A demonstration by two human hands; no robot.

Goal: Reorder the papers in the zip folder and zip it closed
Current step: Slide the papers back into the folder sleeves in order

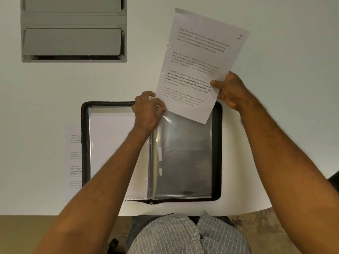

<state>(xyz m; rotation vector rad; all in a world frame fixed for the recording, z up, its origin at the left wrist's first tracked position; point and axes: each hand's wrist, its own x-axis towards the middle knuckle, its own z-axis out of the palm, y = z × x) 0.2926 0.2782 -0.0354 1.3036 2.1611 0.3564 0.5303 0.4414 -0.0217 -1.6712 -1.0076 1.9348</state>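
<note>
While both hands pinch the printed sheet [200,65], right hand [231,92], left hand [148,110], above open zip folder [216,143]

Bare forearms; grey shirt [183,233] with white pinstripes.

We see matt printed paper [198,70], glossy clear plastic sleeves [183,154] in a black fabric-edged zip folder [217,143], on a smooth white bench [55,92].

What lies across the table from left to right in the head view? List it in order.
Loose printed sheet tucked under the folder's left edge → zip folder lying open → left hand pinching the plastic sleeve → numbered paper held up → right hand.
</note>
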